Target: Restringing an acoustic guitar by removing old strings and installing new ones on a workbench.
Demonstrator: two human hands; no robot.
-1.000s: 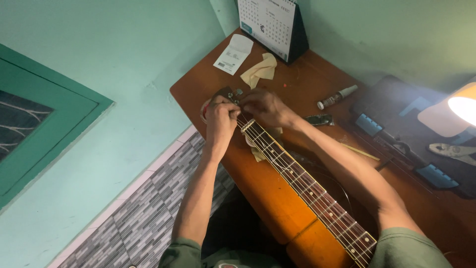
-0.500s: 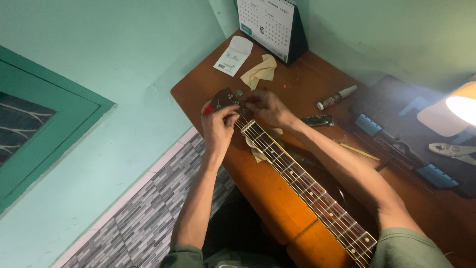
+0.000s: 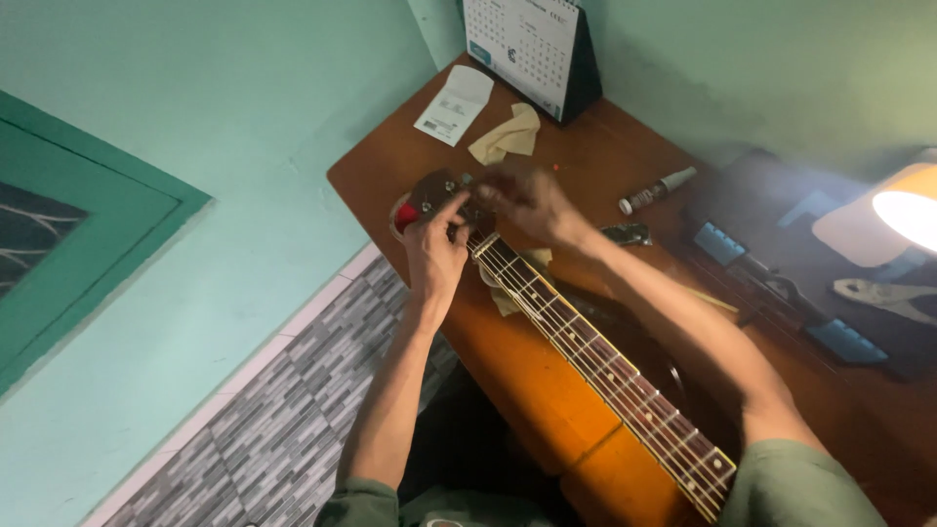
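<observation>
While the guitar [image 3: 586,361] lies neck-up across the brown desk [image 3: 390,166], I see both hands together at its headstock [image 3: 434,190]. My left hand [image 3: 436,249] curls around the headstock's near edge. My right hand [image 3: 527,200] is blurred beside it, so I cannot tell its grip. A folded cloth [image 3: 506,135] and a desk calendar [image 3: 532,49] sit behind.

Cloth [image 3: 506,137] and calendar [image 3: 532,51] crowd beyond the headstock [image 3: 436,191] (right side bare)
</observation>
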